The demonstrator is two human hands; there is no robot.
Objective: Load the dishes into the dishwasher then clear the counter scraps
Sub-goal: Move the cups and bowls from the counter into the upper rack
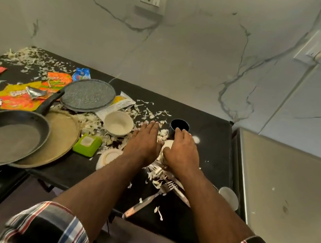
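The dark cup [179, 126] stood just beyond the right hand [182, 153], whose curled fingers touched its near wall; the left hand [144, 141], fingers extended flat, was farther off

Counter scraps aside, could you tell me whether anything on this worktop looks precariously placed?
Yes: the fork by the right forearm pokes its handle past the counter's front edge, and the frying pan likewise overhangs that edge at the left.

White object [166, 145] mostly hidden between both hands, identity unclear. Frying pan [6, 139] cut by left frame edge. Fork [150, 197] tines partly under right forearm.
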